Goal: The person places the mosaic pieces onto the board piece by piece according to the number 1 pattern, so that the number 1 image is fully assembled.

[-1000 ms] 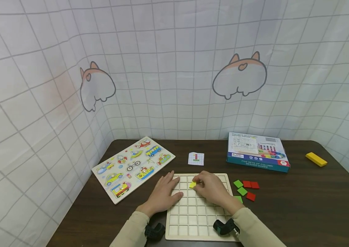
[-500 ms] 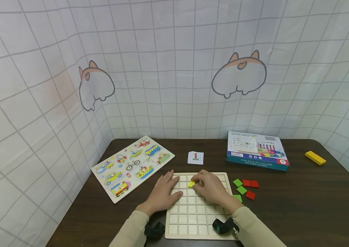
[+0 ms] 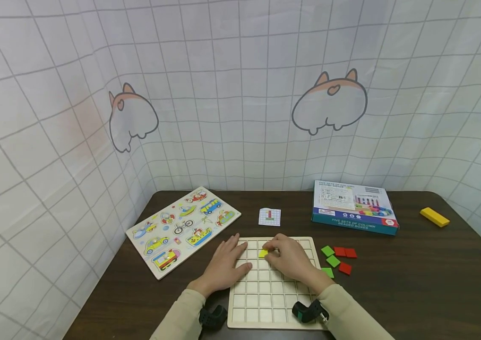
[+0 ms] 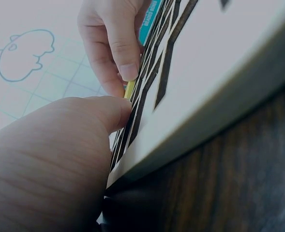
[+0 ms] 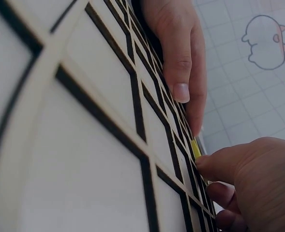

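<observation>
A pale wooden grid board [image 3: 264,301] lies on the dark table. On one of its upper squares sits a small yellow square tile [image 3: 262,254], and my right hand [image 3: 290,259] pinches its right side between thumb and forefinger. Seen from the right wrist, the thumb [image 5: 224,162] touches the edge of the yellow tile [image 5: 196,148]. My left hand [image 3: 222,267] rests with fairly straight fingers on the board's left edge, its thumb reaching over the squares. Much of the board's right side is hidden under my right hand and sleeve.
Green tiles [image 3: 333,261] and red tiles [image 3: 345,268] lie right of the board. Behind it is a small pattern card [image 3: 270,217]. A picture puzzle board [image 3: 184,231] is at left, a flat box [image 3: 354,208] at back right, a yellow block [image 3: 434,217] farther right.
The whole view has shifted very slightly. Both hands stay in place, the right one at the yellow tile and the left one on the board's edge.
</observation>
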`<state>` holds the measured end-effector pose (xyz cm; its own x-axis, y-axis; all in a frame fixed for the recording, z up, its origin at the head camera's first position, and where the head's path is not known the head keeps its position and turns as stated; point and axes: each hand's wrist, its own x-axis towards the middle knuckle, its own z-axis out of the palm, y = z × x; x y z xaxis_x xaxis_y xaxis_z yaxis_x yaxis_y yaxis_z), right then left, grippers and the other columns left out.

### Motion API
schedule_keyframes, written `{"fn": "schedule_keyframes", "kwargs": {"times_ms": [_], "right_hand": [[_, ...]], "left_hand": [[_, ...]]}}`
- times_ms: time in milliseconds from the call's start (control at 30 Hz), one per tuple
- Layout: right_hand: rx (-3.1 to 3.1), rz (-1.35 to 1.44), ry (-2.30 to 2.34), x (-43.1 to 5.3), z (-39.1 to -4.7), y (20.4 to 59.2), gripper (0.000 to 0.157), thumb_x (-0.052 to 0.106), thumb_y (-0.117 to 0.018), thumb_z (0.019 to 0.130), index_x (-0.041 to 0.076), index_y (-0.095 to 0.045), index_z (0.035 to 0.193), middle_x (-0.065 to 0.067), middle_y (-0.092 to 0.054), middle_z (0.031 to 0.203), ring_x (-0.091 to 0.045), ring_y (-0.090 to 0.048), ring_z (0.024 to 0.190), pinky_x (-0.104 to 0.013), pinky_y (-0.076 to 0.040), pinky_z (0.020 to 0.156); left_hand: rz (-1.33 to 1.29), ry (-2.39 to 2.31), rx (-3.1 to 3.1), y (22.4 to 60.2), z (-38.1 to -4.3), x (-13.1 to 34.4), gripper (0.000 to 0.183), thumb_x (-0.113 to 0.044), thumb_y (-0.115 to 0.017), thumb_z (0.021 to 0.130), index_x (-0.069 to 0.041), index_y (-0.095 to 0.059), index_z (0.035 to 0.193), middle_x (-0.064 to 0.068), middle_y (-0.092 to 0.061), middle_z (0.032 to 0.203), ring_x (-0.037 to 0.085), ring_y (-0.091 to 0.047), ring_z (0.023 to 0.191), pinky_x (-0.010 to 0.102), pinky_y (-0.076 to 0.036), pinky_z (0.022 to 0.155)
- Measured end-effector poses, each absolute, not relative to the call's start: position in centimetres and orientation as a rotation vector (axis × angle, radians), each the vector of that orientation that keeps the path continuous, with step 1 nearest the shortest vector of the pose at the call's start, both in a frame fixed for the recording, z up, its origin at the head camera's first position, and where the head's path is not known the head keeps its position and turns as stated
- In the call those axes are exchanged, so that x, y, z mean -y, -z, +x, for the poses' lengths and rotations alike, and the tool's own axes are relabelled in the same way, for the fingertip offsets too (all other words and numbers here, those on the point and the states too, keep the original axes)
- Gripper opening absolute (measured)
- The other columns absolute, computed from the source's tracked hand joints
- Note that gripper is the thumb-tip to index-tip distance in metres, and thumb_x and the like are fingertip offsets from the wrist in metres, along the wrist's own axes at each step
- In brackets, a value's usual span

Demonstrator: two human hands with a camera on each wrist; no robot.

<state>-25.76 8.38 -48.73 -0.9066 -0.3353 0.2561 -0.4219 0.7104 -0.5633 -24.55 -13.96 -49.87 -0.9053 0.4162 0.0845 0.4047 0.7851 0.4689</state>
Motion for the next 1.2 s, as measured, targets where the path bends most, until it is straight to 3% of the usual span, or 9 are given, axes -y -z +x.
{"fn": "schedule_keyframes", "kwargs": {"times_ms": [467, 700, 867, 1200], "right_hand": [[2.858, 0.742, -1.103, -9.6, -26.1, 47.5, 0.027, 0.018, -0.072, 0.088, 0.012, -0.072, 0.114, 0.005, -0.063, 0.097, -0.011, -0.053, 0.080, -0.032, -0.048, 0.072], [2.888, 0.866, -1.166, -11.5, -26.4, 46.3, 0.030, 0.020, -0.070, 0.091, 0.010, -0.069, 0.119, 0.001, -0.067, 0.106, -0.013, -0.059, 0.089, -0.034, -0.053, 0.077], [2.883, 0.860, -1.158, -12.7, -26.3, 45.6, 0.032, 0.022, -0.071, 0.091, 0.009, -0.069, 0.120, -0.003, -0.068, 0.112, -0.020, -0.061, 0.098, -0.039, -0.054, 0.082], [2.896, 0.783, -1.093, -16.0, -26.0, 45.7, 0.033, 0.022, -0.071, 0.090, 0.009, -0.068, 0.121, -0.003, -0.067, 0.112, -0.021, -0.060, 0.098, -0.039, -0.053, 0.083]], "left_hand": [[0.734, -0.799, -2.947, 49.9, -24.6, 14.1, 0.062, -0.044, -0.055, 0.098, -0.007, -0.045, 0.147, 0.019, -0.022, 0.159, 0.034, -0.017, 0.148, 0.054, -0.012, 0.119], [0.731, -0.804, -2.940, 49.9, -24.5, 14.1, 0.062, -0.045, -0.054, 0.098, -0.008, -0.044, 0.147, 0.018, -0.022, 0.160, 0.034, -0.016, 0.148, 0.054, -0.011, 0.119], [0.729, -0.807, -2.939, 49.9, -24.5, 14.0, 0.062, -0.044, -0.054, 0.098, -0.008, -0.044, 0.148, 0.017, -0.021, 0.160, 0.033, -0.016, 0.149, 0.053, -0.011, 0.120], [0.737, -0.817, -2.935, 50.0, -24.5, 14.2, 0.062, -0.043, -0.055, 0.098, -0.008, -0.044, 0.148, 0.018, -0.022, 0.160, 0.033, -0.016, 0.149, 0.052, -0.011, 0.120]]}}
